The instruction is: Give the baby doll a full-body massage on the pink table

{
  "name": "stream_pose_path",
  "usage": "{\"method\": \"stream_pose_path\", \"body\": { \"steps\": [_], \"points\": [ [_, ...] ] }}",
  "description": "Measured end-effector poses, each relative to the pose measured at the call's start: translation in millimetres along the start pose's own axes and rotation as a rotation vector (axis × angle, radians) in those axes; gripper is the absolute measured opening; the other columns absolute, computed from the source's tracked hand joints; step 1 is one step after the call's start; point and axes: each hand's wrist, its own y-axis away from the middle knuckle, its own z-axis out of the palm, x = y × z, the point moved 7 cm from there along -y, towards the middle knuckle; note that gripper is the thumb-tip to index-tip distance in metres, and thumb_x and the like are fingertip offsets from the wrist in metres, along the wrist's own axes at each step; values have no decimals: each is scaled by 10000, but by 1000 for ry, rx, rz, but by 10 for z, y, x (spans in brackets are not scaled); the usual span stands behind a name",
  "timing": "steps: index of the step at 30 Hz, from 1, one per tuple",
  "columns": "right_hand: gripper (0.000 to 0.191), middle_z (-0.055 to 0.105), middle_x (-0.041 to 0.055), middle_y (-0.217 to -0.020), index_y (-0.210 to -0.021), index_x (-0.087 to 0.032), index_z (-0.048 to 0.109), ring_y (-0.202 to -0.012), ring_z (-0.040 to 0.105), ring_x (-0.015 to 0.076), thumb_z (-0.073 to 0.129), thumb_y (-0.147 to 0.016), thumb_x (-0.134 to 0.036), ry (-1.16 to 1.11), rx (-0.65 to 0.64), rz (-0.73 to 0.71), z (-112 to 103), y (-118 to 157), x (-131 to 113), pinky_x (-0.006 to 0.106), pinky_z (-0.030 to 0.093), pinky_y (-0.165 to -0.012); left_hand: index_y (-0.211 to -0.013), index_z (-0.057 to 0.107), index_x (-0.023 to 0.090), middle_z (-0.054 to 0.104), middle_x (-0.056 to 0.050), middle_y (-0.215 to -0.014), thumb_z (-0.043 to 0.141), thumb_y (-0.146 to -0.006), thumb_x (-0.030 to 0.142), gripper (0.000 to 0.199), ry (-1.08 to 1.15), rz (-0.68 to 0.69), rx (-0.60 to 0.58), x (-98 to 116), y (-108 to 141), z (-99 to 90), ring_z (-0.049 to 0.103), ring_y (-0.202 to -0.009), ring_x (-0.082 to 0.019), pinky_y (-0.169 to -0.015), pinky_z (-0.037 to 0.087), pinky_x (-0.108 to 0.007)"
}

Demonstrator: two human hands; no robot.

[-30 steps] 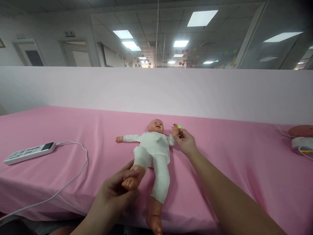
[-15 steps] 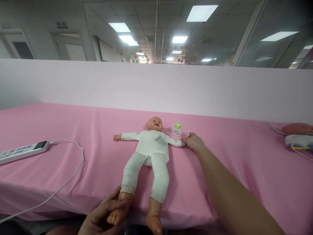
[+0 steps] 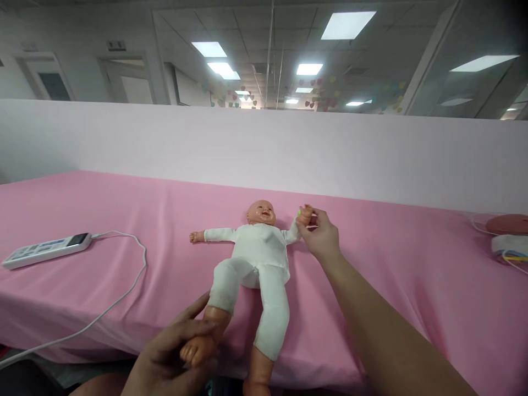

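Observation:
A baby doll (image 3: 259, 247) in white clothes lies on its back on the pink cloth (image 3: 173, 220), its head toward the far side. My left hand (image 3: 177, 346) is wrapped round the doll's lower leg and foot at the near edge. With my right hand (image 3: 319, 231) I hold the doll's hand between thumb and fingers, and that arm is bent upward. Behind the doll's hand, a bit of the green cap (image 3: 299, 212) shows; the rest of its bottle is hidden. The doll's other arm is stretched out sideways, and its other leg lies straight.
On the left lies a white power strip (image 3: 47, 250) with its white cord (image 3: 138, 275) curving to the near edge. At the far right are a brownish object (image 3: 507, 224) and a light cloth item (image 3: 509, 246). A white partition (image 3: 264, 148) stands behind.
My right hand has raised the doll's hand and brought it inward, now in front of the bottle. The leg in my left hand is lifted slightly, its knee more bent. The view has shifted a little.

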Motion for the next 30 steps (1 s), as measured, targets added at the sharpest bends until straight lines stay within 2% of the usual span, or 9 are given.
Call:
{"method": "stream_pose_path", "body": {
  "steps": [4,7,11,16,20,23,25,27,30],
  "points": [
    [227,761,23,-982,-1050,-255,716,-896,670,231,731,-843,-346,81,-218,-331,291,218,-457,356,531,-813,-920,819,238,732,-126,-1282,889,-630,334,313,85,60,-67,158,-349,286,674,-1220,-362,-967,595,-409],
    [160,753,30,-1005,-1020,-246,735,-976,632,238,711,-863,-233,155,-337,-514,458,382,-647,370,493,-899,-1022,802,212,721,-116,-1280,858,-675,288,359,176,14,-88,162,-565,488,709,-1098,-294,-886,608,-365],
    [157,721,54,-986,-944,-235,727,-1012,588,259,639,-884,-120,309,-468,-661,645,547,-738,387,461,-913,-1092,780,194,646,-124,-1398,877,-658,286,454,249,-100,-152,106,-746,724,703,-877,-215,-657,591,-294],
    [150,684,62,-925,-880,-231,689,-949,576,257,628,-869,-95,356,-498,-743,714,627,-774,407,453,-910,-1056,777,180,555,-121,-1516,882,-648,279,433,303,-129,-149,161,-835,837,661,-758,-140,-587,552,-254],
    [152,702,42,-922,-880,-231,685,-942,607,239,630,-851,-93,206,-472,-656,638,546,-723,395,467,-917,-1087,780,167,666,-152,-1367,881,-652,294,465,261,-119,-93,154,-743,742,693,-778,-189,-570,569,-273],
    [119,726,37,-970,-978,-242,689,-954,638,246,693,-859,-241,67,-338,-448,463,332,-543,376,497,-858,-1107,780,205,659,-147,-1400,885,-678,322,458,199,-83,-37,24,-588,530,730,-1010,-313,-605,608,-301],
    [257,737,33,-1017,-1079,-252,665,-933,666,237,723,-848,-350,-3,-195,-232,294,155,-301,355,516,-817,-1043,794,219,635,-141,-1445,912,-657,335,419,179,-15,-30,-72,-448,374,648,-1252,-382,-788,647,-355],
    [431,743,33,-1070,-1225,-266,608,-920,696,224,726,-843,-426,-46,-87,-6,146,16,7,338,530,-808,-1006,805,237,647,-129,-1436,916,-667,374,382,163,-5,-46,-188,-276,253,585,-1346,-391,-995,598,-417],
    [609,741,55,-1106,-1383,-268,504,-943,717,228,701,-851,-492,-5,-63,279,35,-97,475,321,538,-796,-983,813,268,632,-96,-1463,915,-669,469,387,143,-83,27,-331,-11,79,560,-1373,-398,-1042,567,-436]
  ]
}}
